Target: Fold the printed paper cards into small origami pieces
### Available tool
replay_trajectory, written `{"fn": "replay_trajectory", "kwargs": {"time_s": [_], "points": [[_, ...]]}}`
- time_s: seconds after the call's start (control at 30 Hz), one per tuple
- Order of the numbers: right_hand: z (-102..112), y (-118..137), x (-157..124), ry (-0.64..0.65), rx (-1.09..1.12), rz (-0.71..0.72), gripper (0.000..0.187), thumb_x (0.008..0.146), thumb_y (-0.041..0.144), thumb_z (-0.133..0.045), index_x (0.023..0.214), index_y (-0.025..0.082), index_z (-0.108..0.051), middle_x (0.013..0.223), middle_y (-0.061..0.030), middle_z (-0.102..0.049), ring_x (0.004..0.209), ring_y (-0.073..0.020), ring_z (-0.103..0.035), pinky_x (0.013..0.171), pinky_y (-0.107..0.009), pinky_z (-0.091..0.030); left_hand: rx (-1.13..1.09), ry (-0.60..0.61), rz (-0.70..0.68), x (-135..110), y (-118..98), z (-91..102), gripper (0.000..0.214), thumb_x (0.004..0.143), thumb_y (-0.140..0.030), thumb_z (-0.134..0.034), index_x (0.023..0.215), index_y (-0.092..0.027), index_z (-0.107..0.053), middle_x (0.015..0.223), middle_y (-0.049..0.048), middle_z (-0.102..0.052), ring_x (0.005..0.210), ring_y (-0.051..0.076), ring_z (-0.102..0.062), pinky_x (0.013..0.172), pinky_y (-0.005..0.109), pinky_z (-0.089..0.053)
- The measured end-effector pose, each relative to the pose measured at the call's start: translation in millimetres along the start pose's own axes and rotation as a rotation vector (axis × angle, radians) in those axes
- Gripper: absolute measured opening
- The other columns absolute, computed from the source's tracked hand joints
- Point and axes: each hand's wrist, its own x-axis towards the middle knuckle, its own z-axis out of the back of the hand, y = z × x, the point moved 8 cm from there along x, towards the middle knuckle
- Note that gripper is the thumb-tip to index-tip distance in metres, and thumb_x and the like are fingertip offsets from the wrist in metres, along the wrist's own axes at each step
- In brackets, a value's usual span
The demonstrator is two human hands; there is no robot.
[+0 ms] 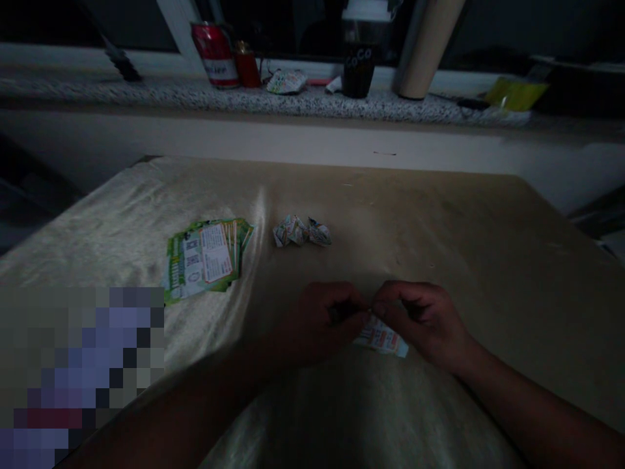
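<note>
Both of my hands meet over the near middle of the cloth-covered table (439, 228), fingertips pinched close together. Between them is a small printed paper card (385, 337), its lower part showing beneath the fingers. My left hand (327, 322) grips its upper left side with thumb and forefinger. From the other side, my right hand (422, 319) pinches its upper edge. The fingers hide the card's top. Farther back lie crumpled, folded pieces of printed paper (293, 232). To their left is a fanned stack of green and white printed cards (202, 257).
Behind the table runs a speckled stone sill (293, 104). On it stand a red can (215, 55), a small red bottle-like item (247, 65), a crumpled wrapper (286, 82), a dark drink cup (359, 65), a tan cylinder (430, 49) and a yellow packet (517, 94). The lower left corner is pixelated.
</note>
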Motion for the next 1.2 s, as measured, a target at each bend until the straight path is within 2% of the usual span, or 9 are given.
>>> {"fn": "replay_trajectory", "kwargs": {"time_s": [0.3,0.43,0.53,0.67,0.8,0.87,0.93,1.03,1.2], "points": [[12,-19,2,-0.058,0.350,-0.188,0.025,0.082,0.039,-0.081,0.074,0.017,-0.074,0.062,-0.0013,-0.070,0.050,-0.0106,-0.060,0.048,-0.021,-0.046,-0.167,0.135,-0.041,-6,-9,10.1,0.017,0.088,-0.027,-0.068,0.076,-0.015,-0.069,0.069,0.0001,-0.062,0.063,0.011,-0.052,0.060,0.023,-0.040],[22,-25,4,-0.097,0.318,-0.223,0.027,0.083,0.041,-0.079,0.074,0.016,-0.073,0.061,-0.0017,-0.070,0.050,-0.0109,-0.060,0.048,-0.021,-0.046,-0.159,0.112,-0.101,-7,-15,27.6,0.018,0.087,-0.026,-0.067,0.072,-0.016,-0.066,0.068,0.0007,-0.060,0.063,0.013,-0.053,0.062,0.026,-0.042],[20,-23,6,-0.089,0.213,-0.215,0.027,0.085,0.041,-0.077,0.075,0.016,-0.072,0.062,-0.0012,-0.069,0.051,-0.0114,-0.059,0.049,-0.023,-0.046,0.057,0.027,-0.215,-7,-27,41.1,0.014,0.087,-0.024,-0.067,0.075,-0.018,-0.065,0.069,0.0000,-0.060,0.065,0.014,-0.054,0.064,0.027,-0.043],[0,-14,12,0.000,-0.046,-0.093,0.024,0.090,0.035,-0.069,0.073,0.017,-0.071,0.064,-0.0008,-0.067,0.057,-0.0127,-0.058,0.054,-0.025,-0.046,0.461,0.137,-0.327,-11,-35,22.9,0.017,0.083,-0.031,-0.074,0.092,-0.018,-0.068,0.089,0.0054,-0.067,0.084,0.020,-0.062,0.078,0.032,-0.048],[-15,-3,16,0.028,-0.449,0.166,0.007,0.091,0.021,-0.068,0.090,0.019,-0.075,0.079,-0.0035,-0.073,0.074,-0.0187,-0.063,0.069,-0.033,-0.048,0.777,0.289,-0.303,-14,-18,1.0,0.044,0.072,-0.034,-0.084,0.110,-0.018,-0.069,0.114,0.0094,-0.067,0.105,0.028,-0.061,0.093,0.040,-0.047],[-15,3,14,0.019,-0.615,0.297,0.011,0.086,0.020,-0.077,0.096,0.020,-0.075,0.089,-0.0043,-0.075,0.085,-0.0218,-0.064,0.080,-0.038,-0.046,0.846,0.326,-0.284,-15,-9,-2.7,0.048,0.071,-0.036,-0.086,0.111,-0.017,-0.069,0.114,0.0093,-0.066,0.106,0.029,-0.061,0.095,0.041,-0.046],[-11,6,11,0.030,-0.677,0.362,0.011,0.087,0.021,-0.078,0.097,0.021,-0.074,0.093,-0.0039,-0.076,0.091,-0.0223,-0.065,0.085,-0.039,-0.045,0.883,0.340,-0.277,-15,-4,-3.4,0.046,0.072,-0.039,-0.085,0.109,-0.016,-0.069,0.110,0.0086,-0.066,0.104,0.028,-0.060,0.094,0.042,-0.046],[-11,11,5,0.191,-0.659,0.416,0.007,0.088,0.023,-0.076,0.094,0.023,-0.073,0.093,-0.0015,-0.076,0.093,-0.0199,-0.067,0.092,-0.039,-0.044,0.899,0.325,-0.286,-14,-4,-2.8,0.044,0.075,-0.040,-0.083,0.109,-0.016,-0.069,0.106,0.0076,-0.066,0.100,0.027,-0.060,0.091,0.041,-0.047],[-10,12,0,0.345,-0.686,0.387,0.028,0.078,0.034,-0.085,0.101,0.025,-0.073,0.102,-0.0025,-0.076,0.105,-0.0237,-0.067,0.099,-0.042,-0.041,0.918,0.300,-0.285,-13,-6,-1.3,0.033,0.082,-0.035,-0.075,0.108,-0.016,-0.069,0.104,0.0079,-0.066,0.096,0.025,-0.060,0.088,0.038,-0.046]]}}
